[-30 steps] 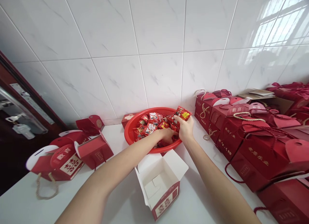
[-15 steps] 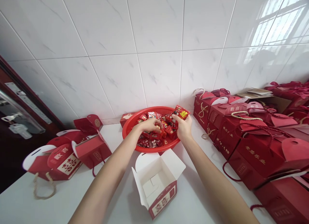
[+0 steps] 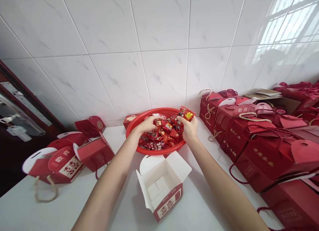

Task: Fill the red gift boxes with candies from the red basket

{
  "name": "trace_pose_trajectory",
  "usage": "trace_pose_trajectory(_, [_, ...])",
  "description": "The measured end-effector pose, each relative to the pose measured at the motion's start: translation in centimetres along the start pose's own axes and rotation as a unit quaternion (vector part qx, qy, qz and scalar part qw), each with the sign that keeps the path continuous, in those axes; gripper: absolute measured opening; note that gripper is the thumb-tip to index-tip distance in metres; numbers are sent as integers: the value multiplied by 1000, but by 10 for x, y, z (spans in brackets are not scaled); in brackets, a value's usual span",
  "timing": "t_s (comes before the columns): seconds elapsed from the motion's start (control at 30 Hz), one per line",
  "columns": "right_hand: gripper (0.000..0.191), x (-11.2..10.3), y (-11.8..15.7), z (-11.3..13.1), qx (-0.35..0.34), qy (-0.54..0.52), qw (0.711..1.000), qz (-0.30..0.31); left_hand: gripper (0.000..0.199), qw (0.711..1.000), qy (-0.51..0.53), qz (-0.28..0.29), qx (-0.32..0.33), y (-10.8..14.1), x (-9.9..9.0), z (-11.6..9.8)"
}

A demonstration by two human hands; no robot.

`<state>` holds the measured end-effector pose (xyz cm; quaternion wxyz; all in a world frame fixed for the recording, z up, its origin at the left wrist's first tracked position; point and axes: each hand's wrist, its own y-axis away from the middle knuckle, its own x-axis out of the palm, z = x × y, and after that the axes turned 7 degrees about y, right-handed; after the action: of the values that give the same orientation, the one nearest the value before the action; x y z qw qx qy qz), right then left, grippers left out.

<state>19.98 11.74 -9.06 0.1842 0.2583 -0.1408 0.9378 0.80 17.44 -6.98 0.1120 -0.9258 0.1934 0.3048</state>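
A red plastic basket (image 3: 131, 146) full of red-wrapped candies (image 3: 167, 126) stands against the tiled wall. My left hand (image 3: 147, 124) reaches into its left side, thumb and fingers apart among the wrappers; whether it touches one firmly is hard to see. At the basket's right rim, my right hand (image 3: 189, 128) is closed around a red candy packet (image 3: 186, 114) with yellow lettering, held above the other candies. In front of the basket sits an open gift box (image 3: 168, 204), white inside with its flaps spread, and no candy shows in it.
Several red gift boxes (image 3: 261, 154) with rope handles are lined up on the right. More red boxes (image 3: 62, 164) stand on the left, near a dark door (image 3: 15, 148) with keys in its lock. A small red box (image 3: 131, 119) lies behind the basket.
My left hand has shifted left and slightly up within the basket, uncovering candies in the middle. My right hand stays at the rim with its packet. The view has tilted slightly.
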Motion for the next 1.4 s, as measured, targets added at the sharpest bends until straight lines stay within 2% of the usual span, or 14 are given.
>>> trace_pose_trajectory(0.07, [31, 0, 0, 0, -1, -1, 1000, 5, 74, 1000, -10, -4, -26, 3, 0, -2])
trace_pose_trajectory(0.2, [32, 0, 1, 0, 0, -8, 1000, 4, 68, 999, -23, -22, -29, 5, 0, 0])
trace_pose_trajectory(0.3, [34, 0, 2, 1, 3, -7, 1000, 9, 51, 999, 19, -36, -26, 3, 1, 6])
trace_pose_trajectory(0.4, [34, 0, 4, 2, 1, 4, 1000, 13, 35, 997, 49, -61, 5, 1, 2, 10])
trace_pose_trajectory(0.6, [34, -1, 5, 3, 3, 8, 1000, 17, 44, 992, 63, -102, 26, 0, 5, 12])
trace_pose_trajectory(0.77, [34, -1, 6, 4, 2, 5, 1000, 18, 35, 992, 32, -123, 21, 0, 4, 8])
trace_pose_trajectory(1.03, [35, 0, 6, 3, 1, 1, 1000, 23, 31, 989, 44, -120, 69, 2, 4, 6])
trace_pose_trajectory(1.4, [34, -1, 6, 2, -1, 3, 999, 33, 36, 985, 93, -127, 64, 1, 6, 2])
